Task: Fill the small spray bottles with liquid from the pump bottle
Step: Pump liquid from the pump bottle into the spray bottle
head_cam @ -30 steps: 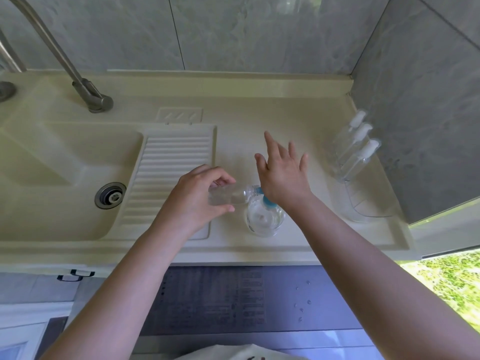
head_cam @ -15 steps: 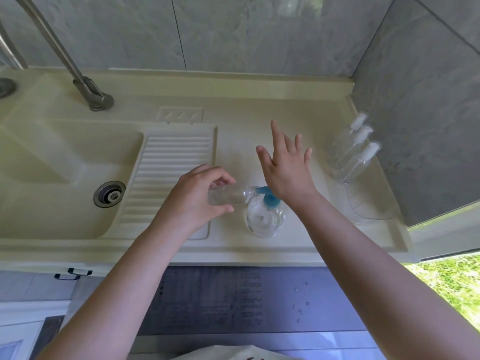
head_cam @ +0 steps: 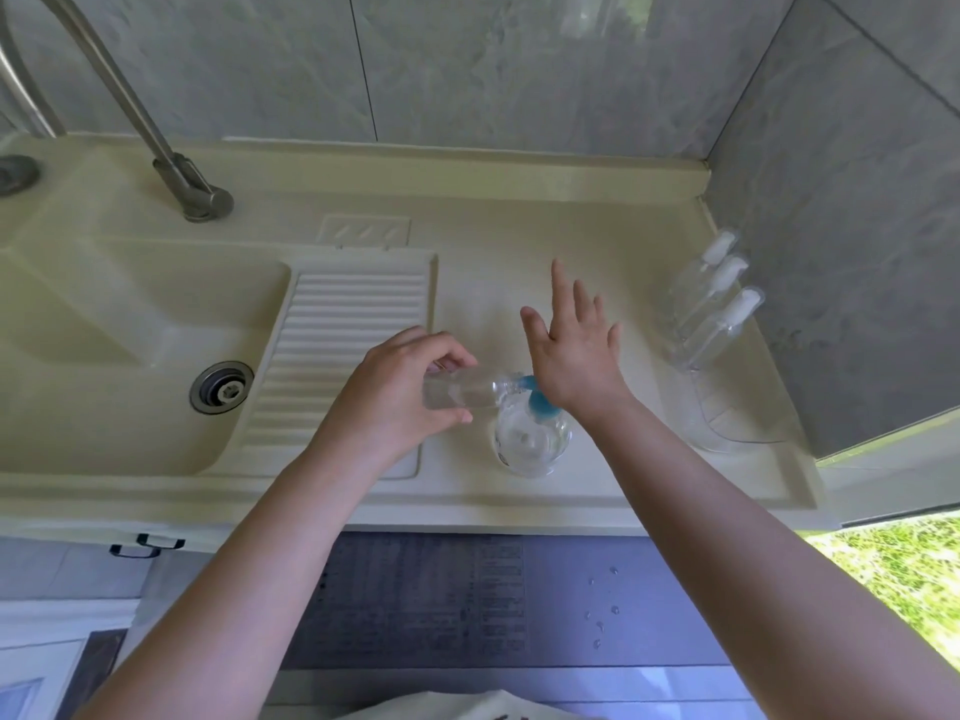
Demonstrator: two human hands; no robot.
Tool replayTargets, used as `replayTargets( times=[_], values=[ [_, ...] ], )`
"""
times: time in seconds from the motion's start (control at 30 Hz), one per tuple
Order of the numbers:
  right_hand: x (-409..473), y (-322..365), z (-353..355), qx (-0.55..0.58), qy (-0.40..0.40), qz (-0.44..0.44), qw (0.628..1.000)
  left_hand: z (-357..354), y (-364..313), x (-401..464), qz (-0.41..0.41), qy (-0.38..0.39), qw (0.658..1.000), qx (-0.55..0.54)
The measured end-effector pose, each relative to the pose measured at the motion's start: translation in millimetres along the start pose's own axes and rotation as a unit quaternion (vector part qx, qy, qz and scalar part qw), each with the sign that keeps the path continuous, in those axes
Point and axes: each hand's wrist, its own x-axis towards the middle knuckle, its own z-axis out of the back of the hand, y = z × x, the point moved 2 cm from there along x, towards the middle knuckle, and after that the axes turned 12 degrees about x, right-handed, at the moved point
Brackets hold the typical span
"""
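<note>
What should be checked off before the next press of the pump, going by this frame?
1. Small spray bottle held by the left hand, on its side: ok.
2. Its open neck at the blue pump nozzle: ok, they meet, though whether the spout sits inside the neck cannot be told.
3. Right hand over the pump head, fingers straight: ok.
4. Pump bottle upright on the counter: ok.
5. Liquid level in the small bottle: cannot tell.
6. Three capped spray bottles set apart by the right wall: ok.
</note>
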Motion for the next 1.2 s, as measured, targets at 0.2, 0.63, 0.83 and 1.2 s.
replayTargets(
  times=[0.2,0.63,0.83,1.2],
  values=[
    [0.5,6.5,3.3,-0.016,-0.014,0.017,1.0,-0.7,-0.5,0.1,0.0,0.0,1.0,-0.003],
    [2.9,9.9,7.1,-0.122,-0.069,0.062,0.988,0.9,-0.3,0.1,-0.006,-0.007,1.0,-0.007],
    [1.0,12.9,2.8,-0.131,-0.082,0.092,0.984,1.5,0.7,-0.4,-0.003,-0.01,1.0,-0.006],
    [-1.2,13.0,2.1,-0.159,-0.121,0.156,0.967,-0.8,4.4,-3.2,0.0,-0.007,1.0,-0.012]
  ],
)
